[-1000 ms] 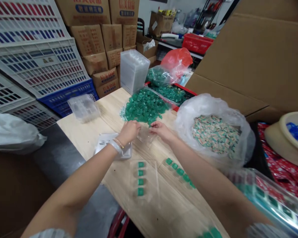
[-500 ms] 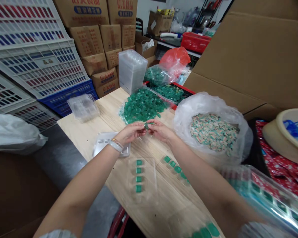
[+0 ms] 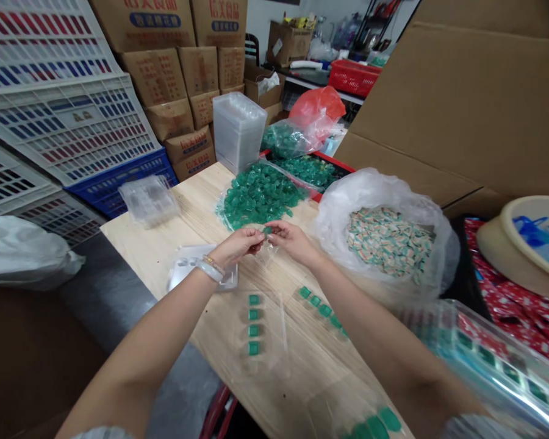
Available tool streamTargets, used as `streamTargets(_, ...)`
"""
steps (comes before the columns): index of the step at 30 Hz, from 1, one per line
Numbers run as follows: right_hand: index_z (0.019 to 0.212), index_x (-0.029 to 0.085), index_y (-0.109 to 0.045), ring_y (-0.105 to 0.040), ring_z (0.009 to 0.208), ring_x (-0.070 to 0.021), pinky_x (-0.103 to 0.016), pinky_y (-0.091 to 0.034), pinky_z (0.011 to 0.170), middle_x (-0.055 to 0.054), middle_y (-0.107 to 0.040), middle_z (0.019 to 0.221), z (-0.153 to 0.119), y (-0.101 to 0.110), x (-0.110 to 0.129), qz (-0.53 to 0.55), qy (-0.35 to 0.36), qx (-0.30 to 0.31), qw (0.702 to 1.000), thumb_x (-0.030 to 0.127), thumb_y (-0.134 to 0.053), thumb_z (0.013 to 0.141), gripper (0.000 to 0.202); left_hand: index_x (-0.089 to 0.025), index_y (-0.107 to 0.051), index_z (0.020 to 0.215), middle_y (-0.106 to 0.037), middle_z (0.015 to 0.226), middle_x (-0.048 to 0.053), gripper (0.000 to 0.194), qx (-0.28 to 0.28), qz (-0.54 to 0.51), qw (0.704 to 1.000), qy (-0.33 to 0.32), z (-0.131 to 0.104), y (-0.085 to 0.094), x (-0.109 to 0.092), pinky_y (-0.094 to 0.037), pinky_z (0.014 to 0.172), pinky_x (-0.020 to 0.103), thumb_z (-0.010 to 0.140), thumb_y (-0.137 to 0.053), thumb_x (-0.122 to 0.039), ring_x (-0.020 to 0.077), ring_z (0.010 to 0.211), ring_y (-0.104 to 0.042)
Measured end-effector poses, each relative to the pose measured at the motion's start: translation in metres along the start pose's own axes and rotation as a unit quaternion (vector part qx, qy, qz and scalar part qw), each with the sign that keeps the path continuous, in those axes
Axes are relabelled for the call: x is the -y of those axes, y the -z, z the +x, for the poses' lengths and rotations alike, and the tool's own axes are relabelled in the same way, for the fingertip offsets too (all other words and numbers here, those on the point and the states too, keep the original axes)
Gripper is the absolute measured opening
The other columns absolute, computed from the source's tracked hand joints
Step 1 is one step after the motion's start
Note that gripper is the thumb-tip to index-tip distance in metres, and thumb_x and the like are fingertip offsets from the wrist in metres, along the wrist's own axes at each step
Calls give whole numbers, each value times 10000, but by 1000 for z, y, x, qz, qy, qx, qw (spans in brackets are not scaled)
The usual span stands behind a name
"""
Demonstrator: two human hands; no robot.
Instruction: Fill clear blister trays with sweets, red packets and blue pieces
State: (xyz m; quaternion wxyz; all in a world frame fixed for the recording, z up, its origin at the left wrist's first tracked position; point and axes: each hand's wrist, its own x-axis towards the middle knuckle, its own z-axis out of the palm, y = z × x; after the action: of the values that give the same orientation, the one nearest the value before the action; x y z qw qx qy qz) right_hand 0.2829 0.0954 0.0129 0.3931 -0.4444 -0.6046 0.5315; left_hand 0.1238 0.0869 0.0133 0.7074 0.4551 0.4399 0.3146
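My left hand [image 3: 240, 245] and my right hand [image 3: 291, 241] meet over the table, fingertips pinched together on a small green piece [image 3: 268, 230]. Fingers partly cover it. Just behind them lies a heap of translucent green pieces [image 3: 260, 195] on clear plastic. Under my left wrist is a white tray [image 3: 179, 271] with small hollows. Closer to me, a clear plastic tray [image 3: 274, 360] holds a row of several green squares [image 3: 254, 330]. Another row of green squares [image 3: 324, 311] lies beside my right forearm.
A white plastic bag [image 3: 329, 213] of small multicoloured pieces [image 3: 388, 244] stands at right. Clear containers [image 3: 238, 137] are stacked at the back, and clear trays [image 3: 149, 201] at the table's left edge. A transparent box [image 3: 494, 353] occupies the lower right. Crates [image 3: 105, 128] and cartons [image 3: 155, 76] line the left.
The view has shifted slightly. My fingers have moved a little around the green piece, and both hands still hold it.
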Motion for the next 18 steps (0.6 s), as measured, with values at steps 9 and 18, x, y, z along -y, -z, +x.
streamTargets(9,753,175,-596,-447,513,-87,-224,-362,510,45,-491,563,-23,4,-13,-152,-15,-75,985,283,-586,660,142,-116,-636,852,-557,942,112,232,-217,516,809,-177,55,24,-9,-377,815,315,789,-434,-212,209,906,-511)
streamTargets(18,857,194,-612,-506,593,-108,-236,-412,559,-3,-539,669,-188,-44,-1,-214,1,35,976,265,-542,782,125,-107,-629,887,-600,875,61,290,-244,399,867,-174,76,29,-6,-393,870,291,686,-429,-43,167,890,-524)
